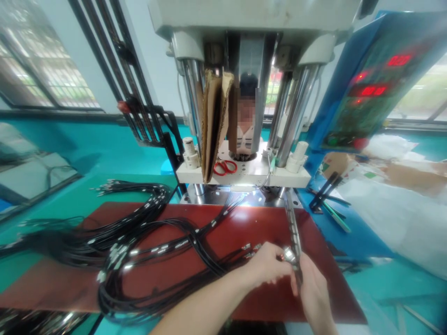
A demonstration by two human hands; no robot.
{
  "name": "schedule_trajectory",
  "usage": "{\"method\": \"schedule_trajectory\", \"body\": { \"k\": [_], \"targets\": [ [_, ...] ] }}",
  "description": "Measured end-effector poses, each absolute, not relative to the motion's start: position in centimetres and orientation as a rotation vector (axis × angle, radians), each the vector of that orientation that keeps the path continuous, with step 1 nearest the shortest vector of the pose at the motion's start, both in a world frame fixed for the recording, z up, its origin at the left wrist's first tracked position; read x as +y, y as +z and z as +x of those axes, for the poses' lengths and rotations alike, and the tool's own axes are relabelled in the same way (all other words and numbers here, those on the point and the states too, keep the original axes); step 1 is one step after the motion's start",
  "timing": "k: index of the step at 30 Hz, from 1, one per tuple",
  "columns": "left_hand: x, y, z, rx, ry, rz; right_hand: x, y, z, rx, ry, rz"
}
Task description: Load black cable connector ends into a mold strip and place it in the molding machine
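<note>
Both hands meet low on the red worktop (244, 223): the left hand (267, 267) pinches a cable end (252, 247), and the right hand (314, 291) grips the metal fixture strip (292, 232). The cable end seems mid-seating; it needs careful alignment with a slot. Blur hides the fingertips and the connector's exact seating.

Nothing here can be read as words or numbers. The blue control panel (377, 79) at the upper right carries three red lit displays (370, 90), but their digits are too blurred to make out. Small markings on the panel's dark face are also unreadable. A green patch on the white bags (398, 209) to the right may be a label; its print is too small to tell.
</note>
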State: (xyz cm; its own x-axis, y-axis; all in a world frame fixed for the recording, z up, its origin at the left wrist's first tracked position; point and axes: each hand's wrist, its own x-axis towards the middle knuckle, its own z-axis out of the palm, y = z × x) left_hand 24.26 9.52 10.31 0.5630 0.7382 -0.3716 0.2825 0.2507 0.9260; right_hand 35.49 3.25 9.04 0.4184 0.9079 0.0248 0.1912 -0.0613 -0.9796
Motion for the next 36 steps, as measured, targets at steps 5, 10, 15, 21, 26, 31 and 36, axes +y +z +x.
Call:
{"method": "schedule_trajectory", "body": {
  "k": [5,10,15,21,26,31,36],
  "targets": [
    [9.5,10.0,24.4,0.973,0.462,1.349,3.2,8.8,35.8,-1.005,0.806,-1.586],
    [9.5,10.3,24.2,0.96,0.479,1.396,3.2,9.0,36.0,-1.036,0.863,-1.566],
    [9.6,10.0,24.2,0.975,0.465,1.413,3.4,8.9,35.8,-1.007,0.871,-1.552],
    [9.3,9.8,24.0,0.96,0.57,1.517,3.7,8.6,36.2,-1.09,0.943,-1.59],
    [9.7,10.0,23.7,0.896,0.589,1.451,3.5,9.3,35.9,-1.017,0.908,-1.614],
    [11.1,10.3,23.3,0.779,0.571,1.139,3.2,9.3,35.6,-0.883,0.915,-1.518],
    [11.0,10.1,23.6,0.817,0.506,1.122,3.2,9.4,35.6,-0.882,0.965,-1.481]
  ]
}}
